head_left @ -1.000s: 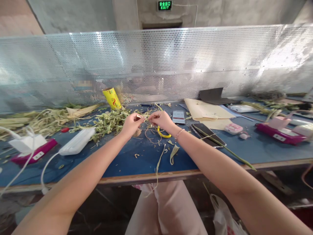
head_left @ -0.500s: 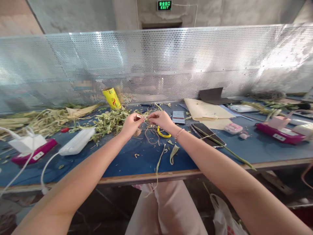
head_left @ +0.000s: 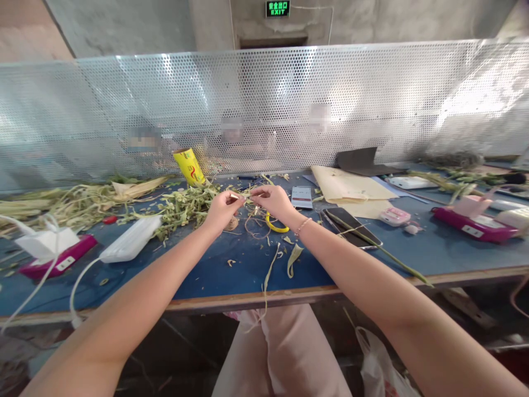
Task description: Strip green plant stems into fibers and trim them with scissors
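Note:
My left hand [head_left: 223, 210] and my right hand [head_left: 274, 204] meet above the middle of the blue table, fingertips almost touching. Both are closed in a pinch around a small pale plant strip [head_left: 245, 197], which the fingers mostly hide. A heap of dry greenish stalks and leaves [head_left: 182, 207] lies just left of my left hand. Below the hands are a brown thread [head_left: 257, 234] and a small tan ball [head_left: 232, 224]. A yellow ring [head_left: 276, 227], perhaps a tape roll, lies under my right wrist. Curled husk scraps [head_left: 294, 259] are nearer the table edge.
A yellow tube [head_left: 189, 166] leans behind the heap. To the left sit a white power bank [head_left: 131, 240] and a magenta power strip [head_left: 58, 259] with cables. A phone [head_left: 353, 227] under a long stalk, brown paper [head_left: 347, 184] and another power strip [head_left: 475, 226] are right. Perforated metal [head_left: 273, 82] stands behind.
Both hands stay at nearly the same place. The right fingers have shifted slightly around the strip. Nothing else has visibly moved.

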`<state>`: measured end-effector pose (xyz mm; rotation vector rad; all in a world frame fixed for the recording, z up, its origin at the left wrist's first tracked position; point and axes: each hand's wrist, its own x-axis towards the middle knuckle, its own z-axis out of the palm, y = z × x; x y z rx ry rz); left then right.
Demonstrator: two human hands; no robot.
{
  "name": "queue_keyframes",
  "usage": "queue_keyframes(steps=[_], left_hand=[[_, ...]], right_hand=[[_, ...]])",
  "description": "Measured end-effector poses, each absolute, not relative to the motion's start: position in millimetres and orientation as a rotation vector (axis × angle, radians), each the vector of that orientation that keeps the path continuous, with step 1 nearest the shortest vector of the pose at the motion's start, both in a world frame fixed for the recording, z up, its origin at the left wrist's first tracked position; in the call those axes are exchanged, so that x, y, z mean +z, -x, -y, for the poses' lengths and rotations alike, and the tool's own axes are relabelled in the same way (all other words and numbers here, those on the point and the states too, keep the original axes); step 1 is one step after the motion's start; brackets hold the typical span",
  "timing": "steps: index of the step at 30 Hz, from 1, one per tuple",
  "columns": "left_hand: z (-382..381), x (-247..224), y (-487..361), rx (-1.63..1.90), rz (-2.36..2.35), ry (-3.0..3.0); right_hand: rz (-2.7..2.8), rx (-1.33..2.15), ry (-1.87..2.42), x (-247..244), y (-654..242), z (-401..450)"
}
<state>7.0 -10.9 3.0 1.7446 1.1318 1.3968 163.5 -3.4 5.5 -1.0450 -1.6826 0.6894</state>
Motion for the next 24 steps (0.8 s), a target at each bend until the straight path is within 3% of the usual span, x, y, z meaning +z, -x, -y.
queue_keyframes(steps=[13, 24], left_hand=[[13, 3, -10, 1.401, -1.132, -1.735], [15, 4, -12, 1.462, -1.148, -1.69]], right_hand=[[1.785, 0.499, 0.981, 7, -157, 13], [1.716, 0.551, 0.913, 2, -152, 13]])
